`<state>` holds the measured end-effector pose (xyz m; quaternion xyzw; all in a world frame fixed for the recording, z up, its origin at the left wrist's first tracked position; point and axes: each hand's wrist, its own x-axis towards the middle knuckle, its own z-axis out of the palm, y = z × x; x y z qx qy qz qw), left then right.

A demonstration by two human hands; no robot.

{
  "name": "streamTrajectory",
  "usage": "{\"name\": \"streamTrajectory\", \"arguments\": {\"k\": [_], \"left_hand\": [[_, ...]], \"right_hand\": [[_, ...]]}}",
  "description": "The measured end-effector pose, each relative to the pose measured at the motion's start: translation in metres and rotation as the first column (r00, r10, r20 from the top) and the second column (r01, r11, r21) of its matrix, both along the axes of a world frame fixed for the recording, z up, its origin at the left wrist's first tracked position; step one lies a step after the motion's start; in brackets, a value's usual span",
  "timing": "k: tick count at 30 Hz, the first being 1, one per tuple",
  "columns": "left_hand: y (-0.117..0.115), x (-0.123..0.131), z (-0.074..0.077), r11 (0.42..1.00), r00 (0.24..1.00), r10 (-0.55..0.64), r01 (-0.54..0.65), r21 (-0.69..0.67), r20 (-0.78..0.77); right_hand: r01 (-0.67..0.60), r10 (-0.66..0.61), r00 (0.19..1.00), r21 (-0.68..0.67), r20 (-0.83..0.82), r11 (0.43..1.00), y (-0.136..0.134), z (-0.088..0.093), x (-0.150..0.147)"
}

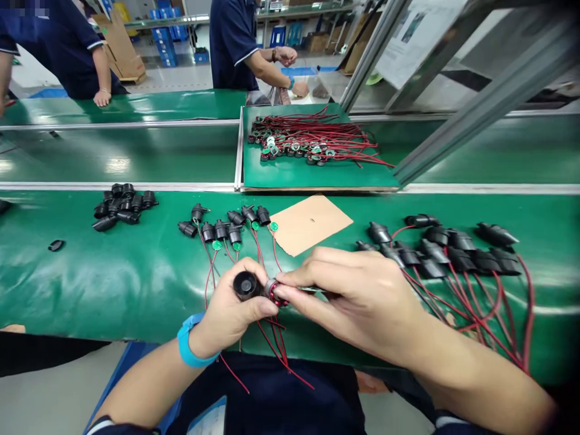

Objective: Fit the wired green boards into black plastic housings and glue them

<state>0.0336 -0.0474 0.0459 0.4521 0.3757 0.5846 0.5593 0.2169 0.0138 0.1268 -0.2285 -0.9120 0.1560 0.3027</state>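
Observation:
My left hand [229,317], with a blue wristband [193,341], is closed around a black plastic housing [246,285] whose round open end faces up. Just beside it, the thumb and fingertips of my right hand [367,296] pinch a small round part with red on it [274,292]. My left thumb also comes close to this part; whether it touches cannot be told. Red wires [278,344] hang below my hands toward the table edge. Beyond my left hand lie several black housings [220,229], with small green discs [216,246] on wires among them.
Black housings with red wires [435,251] lie at the right, and loose black housings [122,205] at the left. A brown card [312,223] lies ahead of my hands. Wired round parts [299,145] cover a raised green board [290,176]. Two people stand across the bench.

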Motion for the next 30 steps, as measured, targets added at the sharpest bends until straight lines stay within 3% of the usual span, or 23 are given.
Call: {"name": "streamTrajectory", "arguments": {"k": [4,6,11,16,21,26,30], "left_hand": [[-0.008,0.004,-0.006,0.997,0.999,-0.047,0.047,-0.063,0.007],[-0.011,0.003,-0.007,0.996,0.997,-0.07,0.068,-0.049,-0.039],[-0.017,-0.004,-0.008,0.99,0.966,-0.139,0.142,-0.003,-0.219],[-0.015,-0.013,-0.007,0.988,0.902,-0.11,0.146,0.055,-0.418],[-0.02,-0.014,-0.008,0.991,0.787,-0.042,0.109,0.072,-0.615],[-0.026,-0.014,-0.002,0.973,0.689,-0.079,0.211,0.095,-0.721],[-0.027,-0.012,-0.004,0.981,0.643,-0.045,0.174,0.089,-0.765]], "right_hand": [[0.096,-0.093,0.995,0.182,-0.026,0.979,-0.017,-0.021,0.003],[0.12,-0.109,0.992,0.209,-0.066,0.97,-0.02,-0.026,0.006],[0.083,-0.101,0.977,-0.101,-0.187,0.991,-0.007,-0.022,0.018],[-0.033,-0.055,0.97,-0.352,-0.237,0.935,0.001,-0.023,0.017],[-0.014,-0.109,0.958,-0.425,-0.264,0.905,0.002,-0.033,0.011],[0.054,-0.194,0.939,-0.436,-0.284,0.898,0.007,-0.04,0.015],[0.002,-0.15,0.95,-0.475,-0.274,0.88,0.004,-0.046,0.011]]}}
